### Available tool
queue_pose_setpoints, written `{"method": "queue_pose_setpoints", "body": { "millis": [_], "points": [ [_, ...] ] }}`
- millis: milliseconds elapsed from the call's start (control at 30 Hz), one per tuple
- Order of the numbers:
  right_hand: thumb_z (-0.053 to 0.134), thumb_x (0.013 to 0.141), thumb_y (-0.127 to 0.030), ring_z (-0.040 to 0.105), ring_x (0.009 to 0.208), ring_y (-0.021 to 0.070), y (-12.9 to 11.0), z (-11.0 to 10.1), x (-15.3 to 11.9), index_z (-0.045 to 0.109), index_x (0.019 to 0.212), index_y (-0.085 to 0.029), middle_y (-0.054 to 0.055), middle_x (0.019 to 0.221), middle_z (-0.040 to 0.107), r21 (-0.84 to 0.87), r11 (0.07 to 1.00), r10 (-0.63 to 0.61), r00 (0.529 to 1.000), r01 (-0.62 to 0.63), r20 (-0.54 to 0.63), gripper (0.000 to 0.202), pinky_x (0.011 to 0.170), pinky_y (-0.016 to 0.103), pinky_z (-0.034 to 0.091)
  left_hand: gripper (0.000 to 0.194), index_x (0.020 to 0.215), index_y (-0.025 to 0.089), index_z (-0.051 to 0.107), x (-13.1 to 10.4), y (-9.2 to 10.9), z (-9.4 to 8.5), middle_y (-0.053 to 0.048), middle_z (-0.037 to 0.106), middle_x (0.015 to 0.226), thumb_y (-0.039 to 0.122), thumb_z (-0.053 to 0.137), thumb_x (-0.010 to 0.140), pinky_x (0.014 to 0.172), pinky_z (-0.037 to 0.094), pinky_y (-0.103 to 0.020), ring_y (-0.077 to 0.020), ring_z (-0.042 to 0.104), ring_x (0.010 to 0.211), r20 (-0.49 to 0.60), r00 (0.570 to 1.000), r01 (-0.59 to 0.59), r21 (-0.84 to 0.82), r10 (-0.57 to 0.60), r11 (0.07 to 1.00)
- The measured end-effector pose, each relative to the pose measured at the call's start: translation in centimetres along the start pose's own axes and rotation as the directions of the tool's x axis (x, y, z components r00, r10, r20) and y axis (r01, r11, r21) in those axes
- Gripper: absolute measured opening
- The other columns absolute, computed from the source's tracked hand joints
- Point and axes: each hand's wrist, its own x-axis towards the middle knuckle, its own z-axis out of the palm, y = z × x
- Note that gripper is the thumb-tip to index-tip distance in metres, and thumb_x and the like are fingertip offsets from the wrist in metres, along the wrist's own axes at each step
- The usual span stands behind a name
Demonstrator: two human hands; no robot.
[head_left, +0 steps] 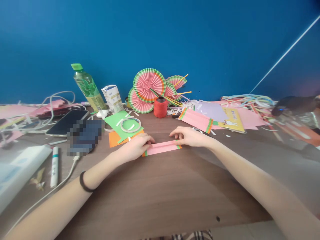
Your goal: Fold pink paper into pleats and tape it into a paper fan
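Pink paper strip (162,148), green-and-orange ends, between far and near edges of counter (150,190); left hand (138,146) pinches one end, right hand (191,136) at other, grip unclear; capped bottle (88,87) near far edge, contents unclear

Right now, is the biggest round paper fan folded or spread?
Spread: the round paper fan shows pleats radiating from its centre in a full circle.
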Motion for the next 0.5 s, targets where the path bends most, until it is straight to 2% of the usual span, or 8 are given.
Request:
{"method": "queue_pose_setpoints", "body": {
  "millis": [100,300,400,500],
  "points": [
    [0.060,0.071,-0.029,0.053,0.065,0.0118,-0.4,-0.5,-0.2,0.066,0.087,-0.016,0.006,0.090,0.058,-0.039,0.999,-0.001,1.000,0.002,0.022,0.021,0.057,0.024,0.040,0.020,0.089,0.017,0.057,-0.1,0.0,0.1,-0.005,0.056,0.089,0.020,0.038,0.083,0.078,0.042,-0.029,-0.0171,0.053,0.086,-0.049,0.997,-0.066,0.034,0.068,0.997],
    [0.057,0.074,-0.025,0.056,0.065,0.0141,-0.6,-1.0,-0.3,0.065,0.080,-0.016,0.002,0.070,0.064,0.060,0.998,0.009,0.999,-0.012,0.048,0.014,0.058,0.024,0.040,0.018,0.087,0.017,0.055,0.0,-0.7,0.0,-0.005,0.052,0.093,0.020,0.038,0.084,0.080,0.043,-0.030,-0.0166,0.051,0.088,-0.161,0.969,-0.165,0.129,0.185,0.978],
    [0.058,0.073,-0.023,0.056,0.068,0.0140,-0.6,-1.1,-0.2,0.064,0.077,-0.015,0.003,0.075,0.062,0.062,0.998,-0.004,0.999,0.008,-0.053,0.010,0.061,0.025,0.041,0.016,0.089,0.018,0.054,0.1,-1.4,-0.5,-0.004,0.055,0.091,0.025,0.040,0.086,0.077,0.043,-0.030,-0.0166,0.053,0.085,-0.167,0.975,-0.126,0.144,0.150,0.981],
    [0.057,0.075,-0.020,0.054,0.069,0.0127,-0.8,-1.1,-0.2,0.063,0.075,-0.015,0.003,0.080,0.058,-0.011,0.997,-0.073,0.986,0.072,-0.147,0.008,0.064,0.025,0.041,0.016,0.087,0.018,0.053,0.3,-1.9,-0.8,-0.004,0.057,0.087,0.028,0.041,0.087,0.074,0.043,-0.030,-0.0177,0.053,0.083,-0.236,0.959,-0.098,0.237,0.156,0.966]
  ]
}}
